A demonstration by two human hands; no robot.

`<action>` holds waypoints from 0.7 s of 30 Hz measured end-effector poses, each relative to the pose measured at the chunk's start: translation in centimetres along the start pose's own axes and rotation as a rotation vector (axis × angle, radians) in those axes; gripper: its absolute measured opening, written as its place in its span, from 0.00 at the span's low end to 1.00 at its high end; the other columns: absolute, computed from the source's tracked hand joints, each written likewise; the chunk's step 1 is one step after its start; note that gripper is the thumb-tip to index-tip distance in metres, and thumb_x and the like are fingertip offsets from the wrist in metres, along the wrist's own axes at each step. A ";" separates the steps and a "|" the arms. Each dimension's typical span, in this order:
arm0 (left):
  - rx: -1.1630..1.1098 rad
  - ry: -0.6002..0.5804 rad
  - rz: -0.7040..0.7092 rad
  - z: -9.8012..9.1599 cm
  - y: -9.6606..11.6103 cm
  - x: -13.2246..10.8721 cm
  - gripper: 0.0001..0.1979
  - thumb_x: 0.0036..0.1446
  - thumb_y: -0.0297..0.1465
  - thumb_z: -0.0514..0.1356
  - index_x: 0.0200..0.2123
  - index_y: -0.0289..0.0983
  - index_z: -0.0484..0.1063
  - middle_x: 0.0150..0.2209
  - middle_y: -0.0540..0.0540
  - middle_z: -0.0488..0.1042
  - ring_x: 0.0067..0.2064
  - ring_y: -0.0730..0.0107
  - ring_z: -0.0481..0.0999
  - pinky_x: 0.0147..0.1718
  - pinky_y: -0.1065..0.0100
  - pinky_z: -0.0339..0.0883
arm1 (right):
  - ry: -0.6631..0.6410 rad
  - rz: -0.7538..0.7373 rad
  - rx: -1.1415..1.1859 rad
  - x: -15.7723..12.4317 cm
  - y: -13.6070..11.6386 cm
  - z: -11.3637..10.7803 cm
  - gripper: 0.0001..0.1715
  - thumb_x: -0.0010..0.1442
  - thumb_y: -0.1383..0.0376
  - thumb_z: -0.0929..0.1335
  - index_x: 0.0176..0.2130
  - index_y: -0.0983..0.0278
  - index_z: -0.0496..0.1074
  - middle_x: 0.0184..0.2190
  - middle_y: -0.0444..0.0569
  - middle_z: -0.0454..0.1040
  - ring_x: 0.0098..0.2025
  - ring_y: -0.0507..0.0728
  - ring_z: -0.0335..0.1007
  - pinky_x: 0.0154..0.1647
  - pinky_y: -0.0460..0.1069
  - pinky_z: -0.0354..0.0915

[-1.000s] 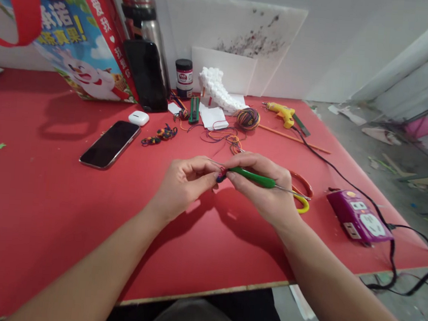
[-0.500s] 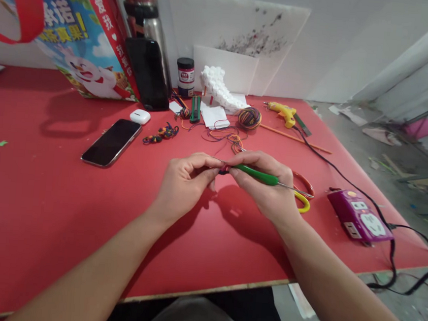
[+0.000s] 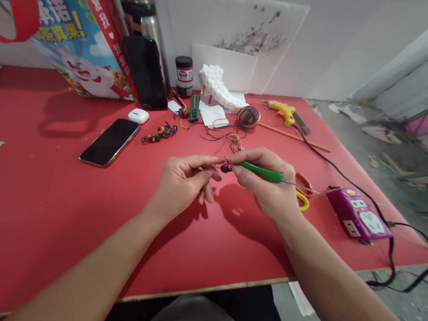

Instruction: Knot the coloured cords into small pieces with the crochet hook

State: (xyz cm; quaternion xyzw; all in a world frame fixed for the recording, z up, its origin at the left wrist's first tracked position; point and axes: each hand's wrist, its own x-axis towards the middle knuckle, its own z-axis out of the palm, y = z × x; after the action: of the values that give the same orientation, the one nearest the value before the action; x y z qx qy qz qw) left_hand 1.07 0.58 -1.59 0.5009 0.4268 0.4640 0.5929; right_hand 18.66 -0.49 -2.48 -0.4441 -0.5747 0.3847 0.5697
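My right hand is closed around a green-handled crochet hook, whose bare metal end points right over the scissors. At its thumb and fingertips sits a small dark blue and pink crochet piece. My left hand is beside the piece, index finger stretched along its top edge, the thumb and other fingers loosely apart and off it. A multicoloured yarn ball lies behind my hands, with loose yarn strands in front of it. Red and yellow scissor handles show partly behind my right hand.
On the red table are a phone, white earbud case, knotted yarn piece, yellow glue gun, orange stick and purple power socket with black cable. A bag and metal flask stand behind.
My left thumb has come away from the crochet piece and the lower fingers have spread. The hook has shifted slightly right in my right hand, and more of the piece shows.
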 end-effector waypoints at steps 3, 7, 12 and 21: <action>0.060 0.027 -0.044 0.1 0.1 0.0 0.12 0.55 0.22 0.65 0.40 0.34 0.87 0.25 0.49 0.80 0.14 0.75 0.73 0.12 0.75 0.62 | -0.014 -0.013 -0.020 -0.1 -0.1 0.0 0.04 0.56 0.68 0.75 0.35 0.61 0.81 0.32 0.46 0.84 0.33 0.54 0.79 0.37 0.50 0.74; 0.082 0.088 -0.011 0.1 -0.2 0.1 0.13 0.58 0.25 0.67 0.46 0.34 0.87 0.26 0.48 0.82 0.18 0.74 0.76 0.16 0.74 0.68 | -0.031 -0.025 -0.049 -0.1 0.0 0.1 0.04 0.56 0.69 0.74 0.35 0.61 0.81 0.31 0.45 0.83 0.32 0.54 0.78 0.36 0.49 0.73; 0.047 0.115 0.012 -0.3 -0.7 0.4 0.13 0.55 0.28 0.71 0.45 0.35 0.88 0.31 0.44 0.85 0.28 0.68 0.83 0.23 0.72 0.75 | -0.034 -0.037 -0.039 -0.1 0.2 0.1 0.04 0.57 0.69 0.74 0.35 0.61 0.82 0.32 0.45 0.84 0.33 0.53 0.79 0.35 0.49 0.73; 0.049 -0.012 0.051 -1.3 -0.6 0.6 0.07 0.56 0.34 0.70 0.35 0.38 0.87 0.52 0.41 0.81 0.39 0.66 0.82 0.37 0.64 0.82 | -0.038 -0.056 -0.038 -0.2 0.1 0.1 0.04 0.58 0.68 0.75 0.36 0.60 0.83 0.34 0.47 0.85 0.35 0.55 0.81 0.37 0.51 0.75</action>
State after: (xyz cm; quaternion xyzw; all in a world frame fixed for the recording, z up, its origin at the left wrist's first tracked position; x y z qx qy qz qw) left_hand 0.03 1.33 -2.42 0.5290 0.4216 0.4653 0.5709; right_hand 18.58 -0.66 -2.69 -0.4311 -0.6047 0.3662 0.5607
